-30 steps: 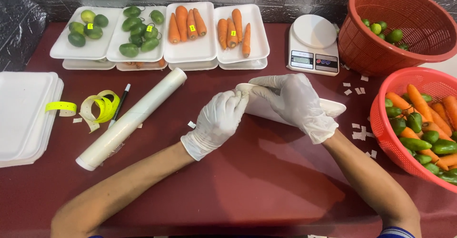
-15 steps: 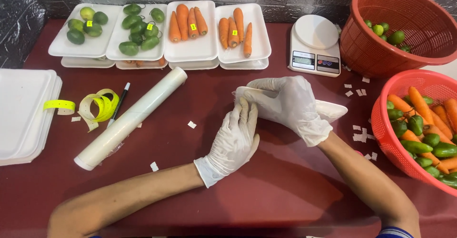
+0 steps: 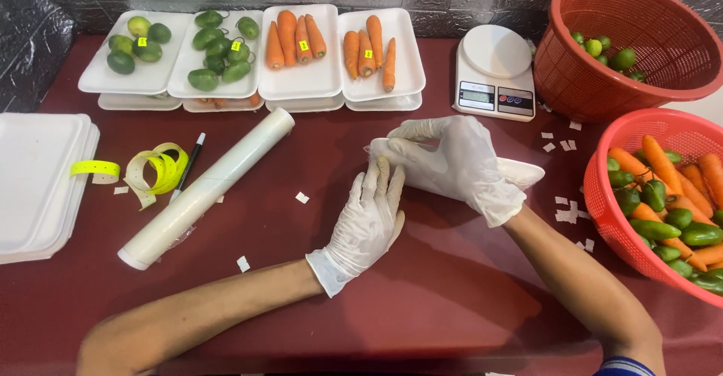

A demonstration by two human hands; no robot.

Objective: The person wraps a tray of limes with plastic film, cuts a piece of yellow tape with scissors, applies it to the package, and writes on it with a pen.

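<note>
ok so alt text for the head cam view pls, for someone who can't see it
Two white-gloved hands meet over a white foam tray on a dark red table: the right hand covers the tray, the left hand touches its near edge. Around them lie a roll of cling film, trays of carrots, a kitchen scale and two red baskets of vegetables.

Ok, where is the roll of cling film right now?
In the head view, the roll of cling film lies diagonally on the dark red table, left of the gloved left hand, beside the yellow sticker strip and pen.
</note>
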